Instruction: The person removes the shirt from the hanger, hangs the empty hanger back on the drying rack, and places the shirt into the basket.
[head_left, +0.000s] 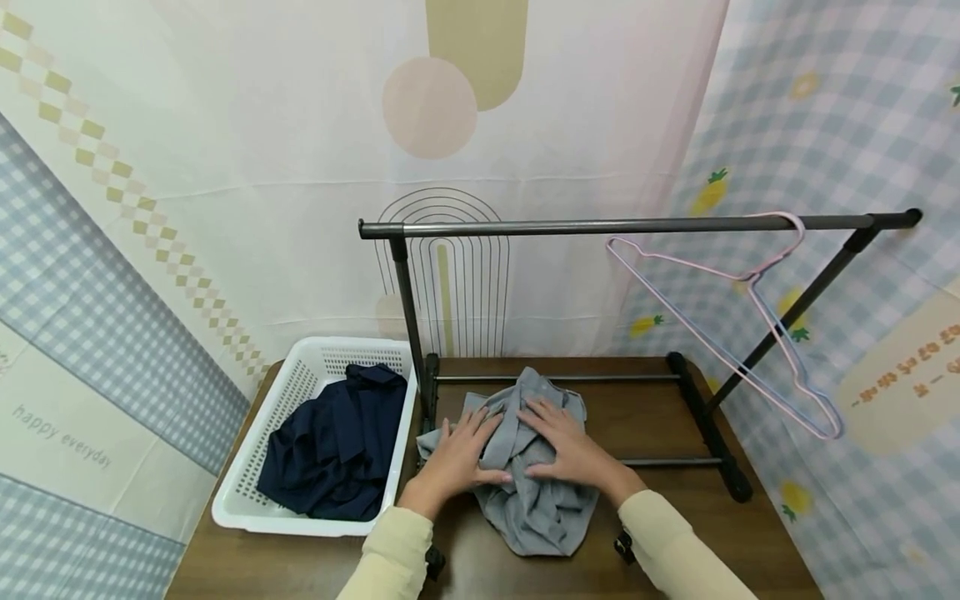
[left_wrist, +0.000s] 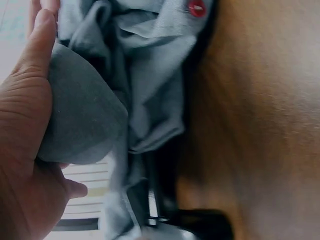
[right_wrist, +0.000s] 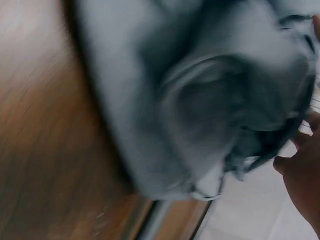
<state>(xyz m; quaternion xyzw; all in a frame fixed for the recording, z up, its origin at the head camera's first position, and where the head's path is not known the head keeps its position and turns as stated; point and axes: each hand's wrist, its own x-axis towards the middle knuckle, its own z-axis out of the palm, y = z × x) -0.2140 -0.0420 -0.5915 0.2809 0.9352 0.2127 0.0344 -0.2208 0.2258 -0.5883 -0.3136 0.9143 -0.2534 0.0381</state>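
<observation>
A crumpled grey garment (head_left: 536, 500) lies in a heap on the wooden table, partly over the base of the clothes rack. My left hand (head_left: 457, 462) rests on its left side with the fingers spread, and my right hand (head_left: 573, 450) lies on its right side, fingers also spread. Both thumbs point inward across the cloth. In the left wrist view, a rounded fold of the garment (left_wrist: 82, 107) bulges beside the left palm, and a red button (left_wrist: 197, 7) shows on the fabric. The right wrist view is blurred; the right hand (right_wrist: 302, 165) sits at the cloth's edge.
A white perforated basket (head_left: 247, 500) with dark navy clothing (head_left: 337, 442) stands to the left. Behind the garment is a black clothes rack (head_left: 525, 227), with pink and blue hangers (head_left: 701, 333) on the right of its bar. Patterned curtains (head_left: 300, 108) surround the table (head_left: 510, 579).
</observation>
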